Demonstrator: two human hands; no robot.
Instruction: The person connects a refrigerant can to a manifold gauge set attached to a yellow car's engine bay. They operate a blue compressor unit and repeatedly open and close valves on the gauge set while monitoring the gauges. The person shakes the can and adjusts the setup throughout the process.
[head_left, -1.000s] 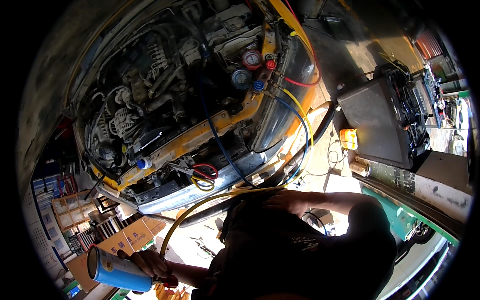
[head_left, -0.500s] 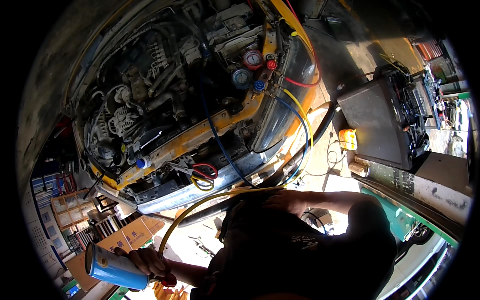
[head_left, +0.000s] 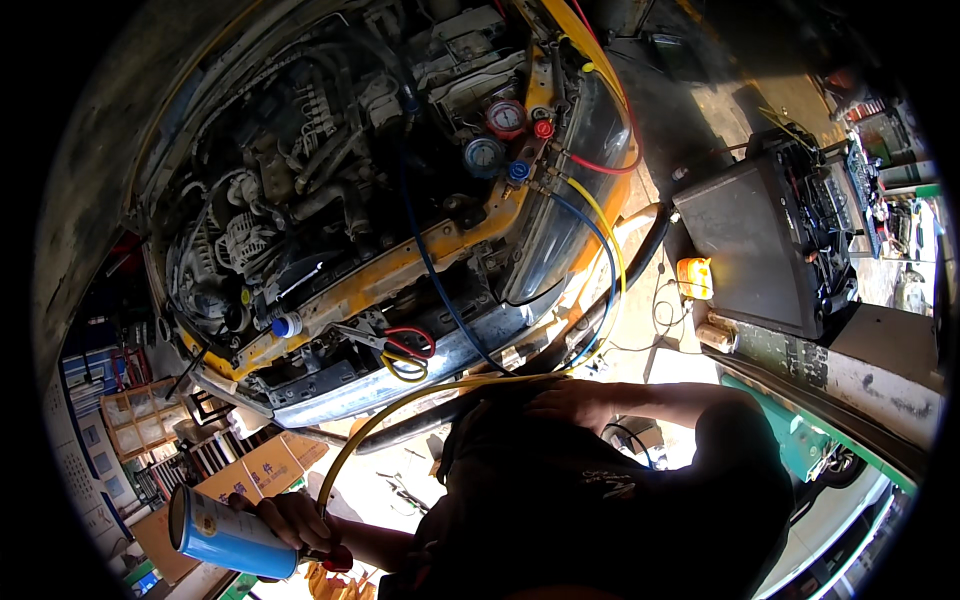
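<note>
grasping one blue can in the left hand, at the near left of the scene, with fingers curled round its side. holding that can steeply tilted, almost lying sideways, with the round base toward the left and one red fitting toward the right. leading off from that fitting end, one yellow hose, arching toward the far side past the dark shirt, then bending up the right toward the gauges.

resting the right hand against the front of the shirt, well apart from the can, with fingers lost in shadow; cannot tell about any grip there.

counting two round gauges at the far right of the car front, one red-rimmed and one bluish, and beside them two knobs, one red and one blue. counting three hoses at that set: the yellow one, one red and one blue.

seen on the car's front, left of the gauges: one blue-capped white bottle and one plier-like tool with one red and one yellow handle. seen beyond them, one uncovered engine bay. seen at the right, one orange-yellow container.
</note>
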